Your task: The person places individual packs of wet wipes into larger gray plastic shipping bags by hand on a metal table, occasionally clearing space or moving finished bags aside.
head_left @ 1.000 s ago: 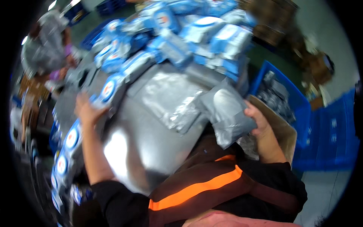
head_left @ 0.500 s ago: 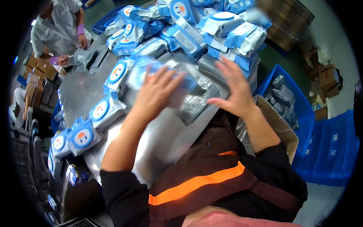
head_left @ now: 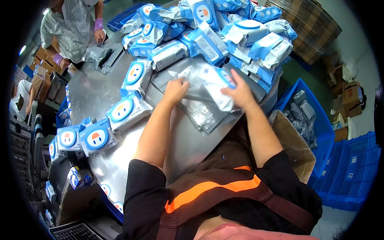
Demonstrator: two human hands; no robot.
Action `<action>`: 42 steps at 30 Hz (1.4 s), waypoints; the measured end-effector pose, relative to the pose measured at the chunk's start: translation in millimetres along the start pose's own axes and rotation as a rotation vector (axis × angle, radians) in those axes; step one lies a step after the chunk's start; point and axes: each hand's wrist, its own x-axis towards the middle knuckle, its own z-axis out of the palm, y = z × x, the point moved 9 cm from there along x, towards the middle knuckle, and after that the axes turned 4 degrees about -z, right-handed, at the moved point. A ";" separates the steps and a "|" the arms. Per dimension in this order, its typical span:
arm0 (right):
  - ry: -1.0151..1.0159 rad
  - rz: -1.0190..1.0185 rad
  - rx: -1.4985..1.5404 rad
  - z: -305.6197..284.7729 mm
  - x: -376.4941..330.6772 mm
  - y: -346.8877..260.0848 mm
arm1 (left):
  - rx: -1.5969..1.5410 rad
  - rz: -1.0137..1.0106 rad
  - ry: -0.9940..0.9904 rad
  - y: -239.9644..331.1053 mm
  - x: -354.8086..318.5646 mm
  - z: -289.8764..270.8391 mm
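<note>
My right hand [head_left: 241,93] grips one end of a white and blue wet wipes pack [head_left: 216,89], blurred by motion, over the grey plastic bags. My left hand [head_left: 176,90] is closed in a pinch at the edge of a grey plastic mailing bag [head_left: 194,89]. Under both hands lies a stack of flat grey bags [head_left: 208,119] on the metal table [head_left: 160,138]. How far the pack is inside the bag I cannot tell. A row of wipes packs [head_left: 122,110] runs along the left of my left arm.
A heap of wipes packs [head_left: 208,44] covers the table's far side. To the right stand a cardboard box [head_left: 294,146] and a blue crate [head_left: 326,124] of filled grey bags. A person [head_left: 72,32] handles grey bags at the far left.
The wipes pack has passed from under my left hand to my right hand. My left hand has closed on the grey bag's edge. The view has shifted slightly.
</note>
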 end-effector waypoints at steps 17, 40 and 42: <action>-0.226 -0.330 -0.381 -14.8 -54.1 -41.6 | 0.361 0.288 -0.022 59.3 -71.9 19.4; -0.096 -0.172 -0.382 19.7 -41.9 -47.2 | 0.175 0.227 0.564 74.9 -105.7 -15.4; -0.143 0.005 0.324 30.6 -24.0 -16.0 | 0.130 0.086 0.298 51.7 -97.7 8.3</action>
